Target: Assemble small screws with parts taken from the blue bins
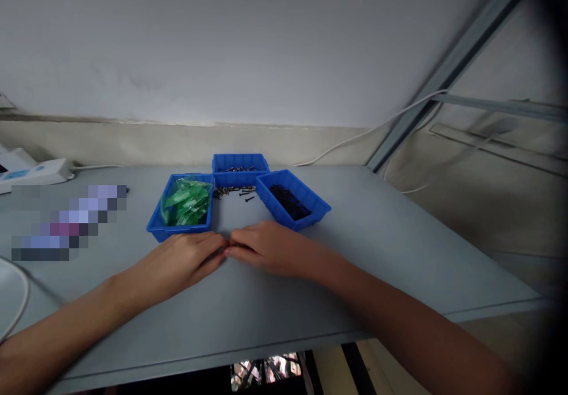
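My left hand (190, 259) and my right hand (261, 247) meet at the fingertips, low over the table in front of the bins. Both are closed in a pinch, and whatever sits between the fingers is too small and hidden to name. Just beyond my left hand is a blue bin (155, 224) of green plastic packets (189, 201). Beyond my right hand stands a tilted blue bin (306, 220) with small dark parts (289, 201). A third blue bin (239, 177) at the back holds screws, and loose screws (237, 191) lie in front of it.
A grey table (399, 253) runs back to the wall. On the left are a white power strip (42, 173), a pixelated object (71, 223) and a white cable (24, 288). A metal frame post (417, 111) rises at the right, with a thin cable (350, 141) along the wall.
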### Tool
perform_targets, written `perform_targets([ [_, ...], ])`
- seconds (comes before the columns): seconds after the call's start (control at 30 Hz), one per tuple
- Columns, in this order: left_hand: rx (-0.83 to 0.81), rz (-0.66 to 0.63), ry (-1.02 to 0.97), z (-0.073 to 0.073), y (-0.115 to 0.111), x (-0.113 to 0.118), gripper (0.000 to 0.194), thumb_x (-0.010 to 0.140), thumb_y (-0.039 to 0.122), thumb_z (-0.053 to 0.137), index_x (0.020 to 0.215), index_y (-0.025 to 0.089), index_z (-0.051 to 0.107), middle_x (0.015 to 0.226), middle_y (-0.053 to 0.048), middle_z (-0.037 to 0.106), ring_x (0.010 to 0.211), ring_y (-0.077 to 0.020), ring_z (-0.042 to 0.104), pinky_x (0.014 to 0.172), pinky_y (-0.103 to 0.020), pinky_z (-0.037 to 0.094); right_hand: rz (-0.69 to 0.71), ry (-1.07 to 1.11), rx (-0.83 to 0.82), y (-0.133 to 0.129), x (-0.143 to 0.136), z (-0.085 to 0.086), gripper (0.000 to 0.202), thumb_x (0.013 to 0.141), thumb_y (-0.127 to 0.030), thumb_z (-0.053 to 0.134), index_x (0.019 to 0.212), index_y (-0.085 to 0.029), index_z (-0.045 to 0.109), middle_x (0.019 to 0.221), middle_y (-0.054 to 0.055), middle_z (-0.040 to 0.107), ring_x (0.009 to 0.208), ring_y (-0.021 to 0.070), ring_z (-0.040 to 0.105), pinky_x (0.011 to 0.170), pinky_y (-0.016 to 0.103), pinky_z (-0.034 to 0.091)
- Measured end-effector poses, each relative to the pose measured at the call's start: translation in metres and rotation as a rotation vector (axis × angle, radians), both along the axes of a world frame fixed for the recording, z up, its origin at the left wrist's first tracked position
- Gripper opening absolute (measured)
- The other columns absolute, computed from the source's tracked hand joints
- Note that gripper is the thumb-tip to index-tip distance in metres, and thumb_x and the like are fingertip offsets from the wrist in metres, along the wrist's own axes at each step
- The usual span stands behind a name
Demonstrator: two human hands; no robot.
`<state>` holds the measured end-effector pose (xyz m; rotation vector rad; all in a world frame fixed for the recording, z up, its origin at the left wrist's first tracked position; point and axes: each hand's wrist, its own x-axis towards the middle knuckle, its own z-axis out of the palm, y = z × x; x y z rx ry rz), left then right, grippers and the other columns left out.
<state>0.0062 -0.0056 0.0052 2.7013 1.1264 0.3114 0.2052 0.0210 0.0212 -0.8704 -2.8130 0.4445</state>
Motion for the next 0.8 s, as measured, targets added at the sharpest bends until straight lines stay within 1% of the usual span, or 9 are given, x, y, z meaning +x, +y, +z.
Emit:
perform_targets([
  [0.07,0.019,-0.001,0.022,0.000,0.000,0.000,0.025,0.092,0.031,0.033,0.083,0.018,0.052,0.073,-0.001,0.056,0.066,-0.0136,0.056,0.060,-0.024,0.040,-0.009,-0.011,0.026,0.000,0.000,-0.002,0.026,0.090,-0.034,0.039,0.078,-0.016,0.053,0.070,0.002,0.060,0.064,0.0127,0.052,0.058,0.024,0.031],
  [0.17,0.034,-0.007,0.044,0.000,-0.001,0.000,0.024,0.092,0.030,0.034,0.084,0.018,0.054,0.074,-0.001,0.056,0.067,-0.0146,0.057,0.060,-0.025,0.041,0.017,-0.012,0.036,0.001,-0.001,-0.006,0.022,0.089,-0.031,0.040,0.078,-0.017,0.053,0.070,0.002,0.060,0.063,0.0128,0.052,0.057,0.024,0.031],
  [0.27,0.028,0.001,0.042,0.000,-0.001,0.001,0.023,0.091,0.029,0.036,0.084,0.018,0.055,0.075,-0.002,0.057,0.068,-0.0148,0.057,0.061,-0.025,0.041,0.022,0.000,0.025,0.001,-0.001,-0.007,0.021,0.088,-0.031,0.041,0.079,-0.016,0.052,0.070,0.002,0.060,0.063,0.0128,0.052,0.057,0.024,0.031],
  [0.4,0.006,0.033,0.031,-0.001,0.000,0.002,0.023,0.091,0.028,0.037,0.080,0.017,0.054,0.073,-0.001,0.058,0.067,-0.0149,0.058,0.059,-0.025,0.041,0.019,0.004,-0.011,0.003,-0.001,-0.006,0.015,0.086,-0.025,0.044,0.078,-0.016,0.053,0.069,0.001,0.060,0.063,0.0124,0.052,0.056,0.023,0.030],
  [0.53,-0.027,0.090,0.054,0.003,-0.001,0.003,0.022,0.089,0.030,0.040,0.079,0.018,0.055,0.069,0.000,0.059,0.063,-0.0147,0.058,0.053,-0.023,0.037,0.012,0.033,-0.040,0.005,0.002,-0.004,0.013,0.085,-0.023,0.044,0.081,-0.016,0.055,0.071,0.001,0.061,0.063,0.0116,0.052,0.057,0.023,0.031],
  [0.63,-0.031,0.104,0.050,0.007,-0.001,0.003,0.020,0.088,0.029,0.041,0.079,0.018,0.055,0.066,0.001,0.058,0.060,-0.0137,0.057,0.051,-0.022,0.036,-0.005,0.061,-0.051,0.007,0.005,-0.003,0.014,0.085,-0.023,0.044,0.084,-0.017,0.056,0.071,0.000,0.060,0.063,0.0111,0.051,0.057,0.022,0.031],
  [0.7,-0.023,0.113,0.036,0.008,-0.001,0.003,0.020,0.088,0.029,0.041,0.080,0.018,0.055,0.066,0.001,0.058,0.060,-0.0133,0.057,0.052,-0.022,0.036,-0.009,0.057,-0.060,0.008,0.006,-0.004,0.013,0.084,-0.022,0.045,0.084,-0.016,0.057,0.071,0.001,0.061,0.063,0.0113,0.052,0.058,0.022,0.031],
  [0.8,-0.018,0.107,-0.026,0.009,-0.001,0.002,0.020,0.089,0.030,0.041,0.083,0.018,0.055,0.072,0.000,0.058,0.067,-0.0136,0.057,0.056,-0.022,0.039,0.004,0.036,-0.068,0.010,0.006,-0.007,0.012,0.083,-0.022,0.046,0.083,-0.016,0.057,0.074,0.001,0.061,0.065,0.0121,0.053,0.059,0.023,0.032],
])
